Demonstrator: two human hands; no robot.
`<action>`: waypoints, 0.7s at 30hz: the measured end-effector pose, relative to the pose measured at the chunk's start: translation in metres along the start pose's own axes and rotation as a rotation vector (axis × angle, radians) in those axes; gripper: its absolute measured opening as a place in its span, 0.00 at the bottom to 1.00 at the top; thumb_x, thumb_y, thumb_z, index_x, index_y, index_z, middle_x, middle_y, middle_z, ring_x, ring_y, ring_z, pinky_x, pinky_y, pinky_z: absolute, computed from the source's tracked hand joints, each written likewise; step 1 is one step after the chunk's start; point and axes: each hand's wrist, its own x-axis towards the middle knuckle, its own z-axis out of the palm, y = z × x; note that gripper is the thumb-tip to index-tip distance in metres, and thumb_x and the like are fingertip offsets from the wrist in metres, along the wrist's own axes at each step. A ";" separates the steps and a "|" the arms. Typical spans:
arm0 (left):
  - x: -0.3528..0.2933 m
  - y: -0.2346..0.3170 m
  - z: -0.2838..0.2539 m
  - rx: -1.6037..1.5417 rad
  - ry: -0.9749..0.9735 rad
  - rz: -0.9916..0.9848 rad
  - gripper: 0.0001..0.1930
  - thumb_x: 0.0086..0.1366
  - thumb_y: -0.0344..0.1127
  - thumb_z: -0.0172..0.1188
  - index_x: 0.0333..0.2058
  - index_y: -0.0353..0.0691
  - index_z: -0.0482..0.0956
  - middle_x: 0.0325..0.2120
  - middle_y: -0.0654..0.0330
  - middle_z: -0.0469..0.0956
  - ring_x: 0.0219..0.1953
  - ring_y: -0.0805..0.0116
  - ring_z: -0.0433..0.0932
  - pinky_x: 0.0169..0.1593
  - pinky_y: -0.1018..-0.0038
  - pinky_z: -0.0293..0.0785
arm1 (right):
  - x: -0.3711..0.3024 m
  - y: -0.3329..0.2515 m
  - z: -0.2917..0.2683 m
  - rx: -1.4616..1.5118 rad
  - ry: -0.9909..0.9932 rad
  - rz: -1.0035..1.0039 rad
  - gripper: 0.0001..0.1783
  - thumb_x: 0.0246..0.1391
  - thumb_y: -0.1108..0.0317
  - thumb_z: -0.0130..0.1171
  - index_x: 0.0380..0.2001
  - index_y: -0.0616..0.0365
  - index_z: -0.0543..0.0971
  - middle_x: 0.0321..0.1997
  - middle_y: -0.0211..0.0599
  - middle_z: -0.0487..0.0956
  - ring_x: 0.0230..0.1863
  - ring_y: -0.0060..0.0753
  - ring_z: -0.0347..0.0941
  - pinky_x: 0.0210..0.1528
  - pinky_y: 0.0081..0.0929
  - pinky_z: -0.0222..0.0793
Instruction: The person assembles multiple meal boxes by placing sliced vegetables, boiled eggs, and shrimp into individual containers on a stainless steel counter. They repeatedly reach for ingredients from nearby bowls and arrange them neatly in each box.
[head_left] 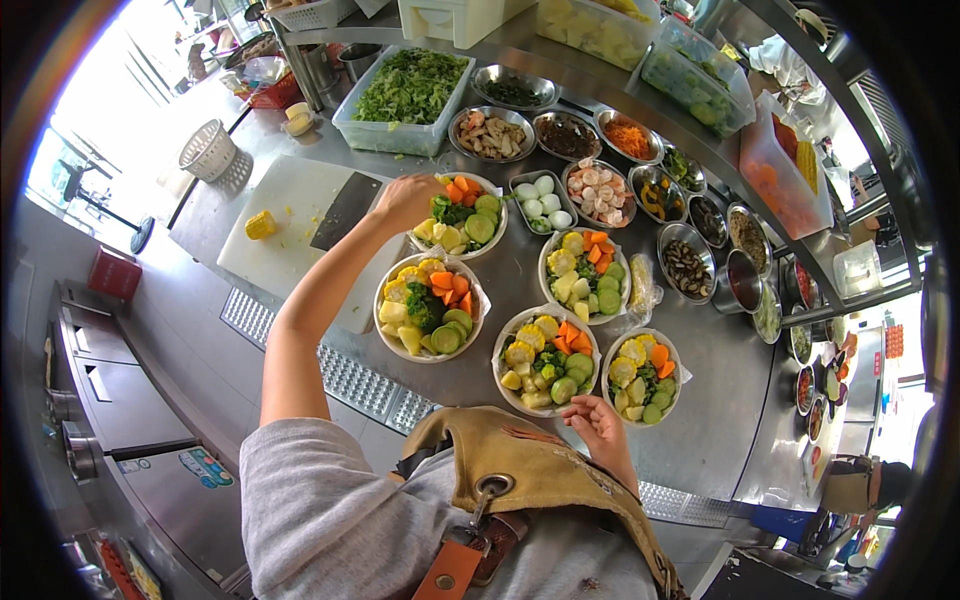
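My left hand (pixel 408 200) reaches over the upper left edge of the far-left bowl (pixel 458 256), fingers bent together; whatever they hold is hidden. Carrot, broccoli, potato and zucchini slices show in that bowl. My right hand (pixel 598 428) is loosely curled beside the near rim of the middle bowl (pixel 545 410), thumb and fingers apart, with nothing visible in it. More bowls of corn, carrot, broccoli, potato and zucchini stand around: a near-left bowl (pixel 387 338), a far-right bowl (pixel 627 298) and a near-right bowl (pixel 678 402).
A knife (pixel 345 212) and a corn piece (pixel 260 225) lie on a white cutting board (pixel 265 188). Behind are a lettuce tub (pixel 413 88), a tray of eggs (pixel 543 203) and several metal bowls, including shrimp (pixel 600 192). A steel shelf (pixel 590 75) overhangs the back.
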 end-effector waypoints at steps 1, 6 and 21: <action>-0.003 0.004 0.004 -0.007 -0.124 -0.062 0.18 0.57 0.30 0.50 0.47 0.45 0.76 0.52 0.59 0.72 0.50 0.56 0.73 0.49 0.63 0.72 | 0.000 0.000 0.000 0.001 -0.002 0.005 0.16 0.59 0.70 0.53 0.49 0.61 0.69 0.42 0.34 0.77 0.44 0.22 0.72 0.48 0.22 0.66; -0.031 0.021 0.030 0.041 -0.127 0.054 0.26 0.64 0.51 0.47 0.56 0.41 0.69 0.57 0.54 0.67 0.53 0.54 0.71 0.54 0.64 0.69 | 0.000 -0.003 0.000 0.002 -0.010 0.003 0.16 0.59 0.70 0.53 0.50 0.62 0.69 0.43 0.35 0.77 0.44 0.23 0.71 0.48 0.22 0.67; -0.013 0.008 0.042 -0.180 -0.085 -0.030 0.28 0.65 0.50 0.49 0.56 0.35 0.68 0.61 0.49 0.62 0.62 0.54 0.62 0.63 0.66 0.58 | -0.003 0.000 0.000 0.001 0.025 -0.007 0.16 0.59 0.69 0.53 0.50 0.62 0.69 0.42 0.34 0.77 0.43 0.21 0.71 0.48 0.22 0.66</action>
